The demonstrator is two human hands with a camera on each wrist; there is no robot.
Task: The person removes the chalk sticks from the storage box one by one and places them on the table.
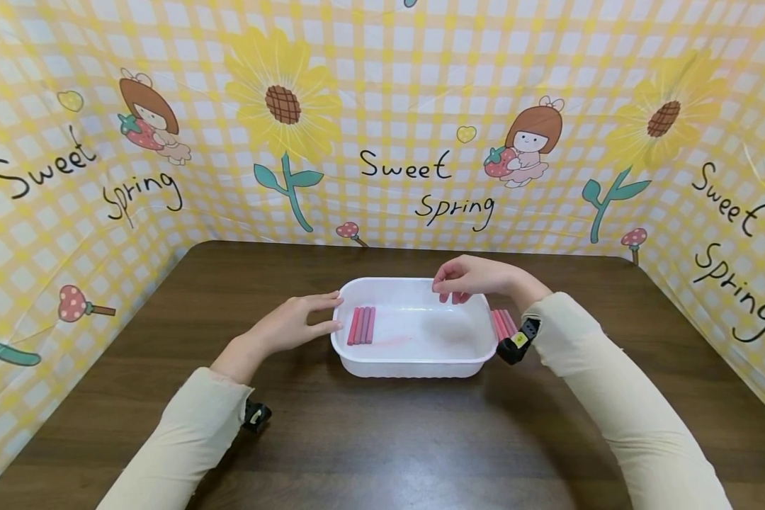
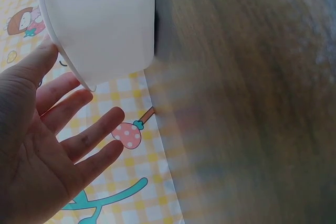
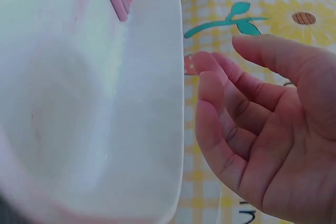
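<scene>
A white plastic tub stands on the table, with several pink and mauve sticks lying side by side at its left end. Their exact kind cannot be told. My left hand touches the tub's left rim with fingertips, its fingers nearly straight and spread in the left wrist view. Above the tub's far right rim, my right hand hovers with loosely curled fingers and nothing in them; the right wrist view shows a gap between thumb and fingers. More pink sticks lie right of the tub, partly hidden by the right wrist.
The dark wooden table extends around the tub on all sides. A yellow checked cloth with flower prints hangs behind it and along both sides. Black wrist cameras sit on the right cuff and the left cuff.
</scene>
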